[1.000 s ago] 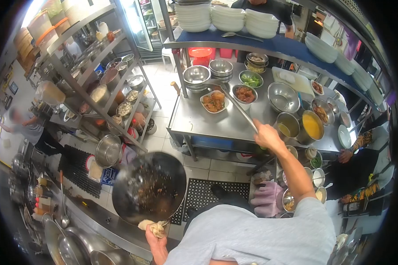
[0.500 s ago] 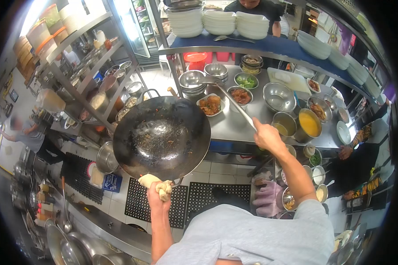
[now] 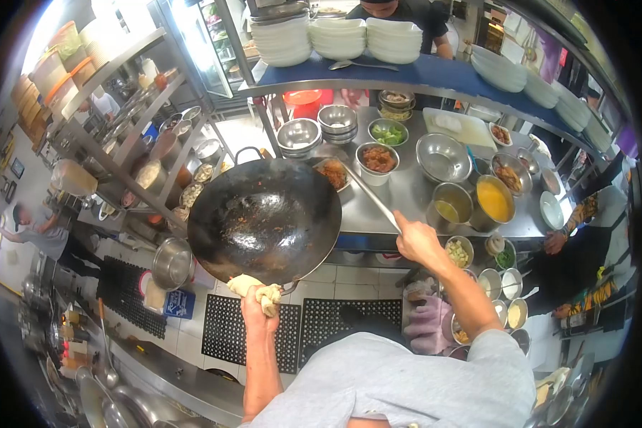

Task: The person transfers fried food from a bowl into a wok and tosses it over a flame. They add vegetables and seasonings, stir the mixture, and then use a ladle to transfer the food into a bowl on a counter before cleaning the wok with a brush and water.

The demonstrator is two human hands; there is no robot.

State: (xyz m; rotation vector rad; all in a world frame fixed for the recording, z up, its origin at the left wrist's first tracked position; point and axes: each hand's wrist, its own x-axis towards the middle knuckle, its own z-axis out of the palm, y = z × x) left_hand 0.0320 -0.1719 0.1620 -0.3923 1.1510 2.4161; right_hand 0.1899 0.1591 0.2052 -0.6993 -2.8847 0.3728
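My left hand point(image 3: 261, 317) is closed around a folded beige cloth point(image 3: 267, 294) at the near handle of a large black wok point(image 3: 264, 221). The wok is tilted, and its dark inside shows only oily residue. In my right hand point(image 3: 419, 241) is the long metal handle of a ladle point(image 3: 375, 194). The blurred ladle head is at the far end, over a white dish of reddish-brown food point(image 3: 333, 172) beside the wok's right rim. Just right of that dish is a bowl of red-brown food point(image 3: 376, 158).
A steel counter point(image 3: 406, 203) carries stacked metal bowls point(image 3: 337, 120), a bowl of greens point(image 3: 388, 132) and a pot of yellow liquid point(image 3: 493, 198). White plates point(image 3: 396, 39) line the blue shelf point(image 3: 435, 71) above. A shelving rack point(image 3: 114, 143) stands left. Another person point(image 3: 399, 21) is behind the counter.
The ladle head has come down from the metal bowls to the food dish, and my right hand has shifted slightly left and nearer. The wok has tilted a little more, still in my left hand.
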